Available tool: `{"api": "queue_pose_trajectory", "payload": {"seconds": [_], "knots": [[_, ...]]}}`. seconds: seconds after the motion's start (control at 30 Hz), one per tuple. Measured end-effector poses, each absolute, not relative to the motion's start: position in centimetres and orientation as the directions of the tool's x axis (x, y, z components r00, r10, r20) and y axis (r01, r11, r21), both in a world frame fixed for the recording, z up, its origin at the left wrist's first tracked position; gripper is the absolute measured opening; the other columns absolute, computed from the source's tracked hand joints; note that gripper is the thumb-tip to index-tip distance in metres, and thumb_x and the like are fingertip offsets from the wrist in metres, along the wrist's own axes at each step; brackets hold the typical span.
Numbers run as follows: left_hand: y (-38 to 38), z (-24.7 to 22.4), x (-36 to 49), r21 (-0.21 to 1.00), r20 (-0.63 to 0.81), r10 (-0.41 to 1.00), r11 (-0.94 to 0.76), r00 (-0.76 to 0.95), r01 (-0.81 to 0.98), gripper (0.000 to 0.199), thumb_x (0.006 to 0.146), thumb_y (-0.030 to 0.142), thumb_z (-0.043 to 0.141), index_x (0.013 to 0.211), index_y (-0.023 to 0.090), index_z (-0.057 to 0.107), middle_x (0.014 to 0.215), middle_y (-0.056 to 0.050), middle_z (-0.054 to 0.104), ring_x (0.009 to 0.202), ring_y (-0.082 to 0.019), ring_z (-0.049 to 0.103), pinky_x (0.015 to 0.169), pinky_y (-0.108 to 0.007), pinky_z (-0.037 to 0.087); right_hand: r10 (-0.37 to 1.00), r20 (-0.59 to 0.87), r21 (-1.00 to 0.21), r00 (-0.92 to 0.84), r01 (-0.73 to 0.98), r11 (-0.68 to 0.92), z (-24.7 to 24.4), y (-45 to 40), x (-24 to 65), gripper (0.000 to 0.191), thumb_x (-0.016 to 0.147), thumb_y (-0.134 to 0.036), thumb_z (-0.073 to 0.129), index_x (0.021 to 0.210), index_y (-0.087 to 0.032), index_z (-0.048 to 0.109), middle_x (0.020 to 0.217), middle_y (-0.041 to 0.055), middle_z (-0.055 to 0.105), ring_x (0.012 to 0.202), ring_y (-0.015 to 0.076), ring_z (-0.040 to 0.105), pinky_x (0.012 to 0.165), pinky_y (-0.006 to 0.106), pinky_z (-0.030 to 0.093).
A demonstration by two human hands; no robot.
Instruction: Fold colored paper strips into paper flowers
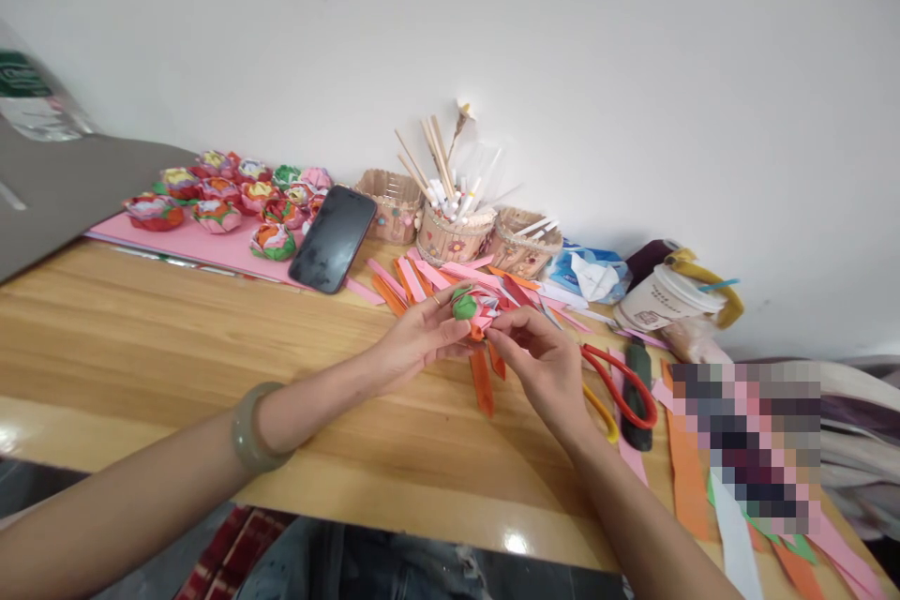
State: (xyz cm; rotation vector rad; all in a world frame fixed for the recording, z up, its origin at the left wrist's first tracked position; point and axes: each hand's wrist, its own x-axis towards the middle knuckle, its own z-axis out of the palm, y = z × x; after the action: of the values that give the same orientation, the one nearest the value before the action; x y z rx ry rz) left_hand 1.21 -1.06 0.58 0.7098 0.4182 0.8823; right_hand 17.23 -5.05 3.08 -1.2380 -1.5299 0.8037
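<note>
Between my two hands, above the wooden table, is a small paper flower [465,305] with green, pink, white and orange parts. My left hand [437,330] cradles it from the left, fingers curled round it. With thumb and fingertips, my right hand [535,349] pinches its right edge. Orange paper strips [482,384] hang or lie just below the flower; I cannot tell whether they join it. Loose pink, white and orange strips [450,274] are heaped behind my hands. To the right of my right hand lie scissors [637,417] with red and yellow handles.
Finished paper flowers [217,190] cover a pink sheet [189,242] at back left, with a phone [333,239] propped beside them. Decorated baskets [456,237] with sticks and pens stand by the wall. Rightward are a tissue pack [587,270], a cup [665,298] and a dark green tool [637,394].
</note>
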Motion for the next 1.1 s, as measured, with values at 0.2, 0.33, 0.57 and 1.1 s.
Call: {"api": "queue_pose_trajectory", "payload": {"seconds": [0.2,0.33,0.57,1.1], "knots": [[-1.09,0.5,1.18,0.721,-0.021,0.821,0.408,0.571,-0.56,0.046,0.063,0.024,0.077,0.106,0.027,0.062,0.092,0.001,0.065,0.074,-0.012,0.064,0.072,-0.026,0.051,0.979,0.202,-0.965,0.033,0.176,0.193,3.22,-4.93,17.34,0.013,0.076,-0.032,0.065,0.075,-0.019,0.064,0.069,-0.0006,0.06,0.057,0.0103,0.049,0.051,0.022,0.038],[-1.16,0.37,1.29,0.748,-0.004,0.832,0.371,0.555,-0.55,0.04,0.065,0.024,0.075,0.104,0.028,0.063,0.099,0.0,0.063,0.079,-0.012,0.063,0.076,-0.029,0.051,0.984,0.169,-0.976,0.048,0.147,0.16,3.12,-4.69,17.47,0.015,0.073,-0.033,0.068,0.073,-0.018,0.065,0.066,-0.0009,0.059,0.053,0.0092,0.046,0.049,0.021,0.037],[-1.32,1.04,1.01,0.763,-0.028,0.83,0.377,0.556,-0.525,0.047,0.073,0.024,0.068,0.118,0.031,0.058,0.094,-0.001,0.059,0.082,-0.013,0.059,0.074,-0.03,0.052,0.987,0.162,-0.963,-0.008,0.215,0.16,3.16,-4.69,17.4,0.015,0.072,-0.031,0.067,0.068,-0.017,0.062,0.061,-0.002,0.055,0.053,0.0097,0.046,0.05,0.022,0.036],[-1.19,0.58,1.1,0.822,-0.018,0.852,0.311,0.524,-0.478,0.047,0.075,0.022,0.066,0.119,0.034,0.057,0.092,0.0,0.058,0.083,-0.014,0.058,0.075,-0.03,0.051,0.943,0.321,-0.8,-0.091,0.506,0.321,3.53,-5.12,17.11,0.015,0.081,-0.025,0.055,0.07,-0.017,0.061,0.064,0.0017,0.059,0.055,0.0118,0.049,0.053,0.025,0.04]]}}
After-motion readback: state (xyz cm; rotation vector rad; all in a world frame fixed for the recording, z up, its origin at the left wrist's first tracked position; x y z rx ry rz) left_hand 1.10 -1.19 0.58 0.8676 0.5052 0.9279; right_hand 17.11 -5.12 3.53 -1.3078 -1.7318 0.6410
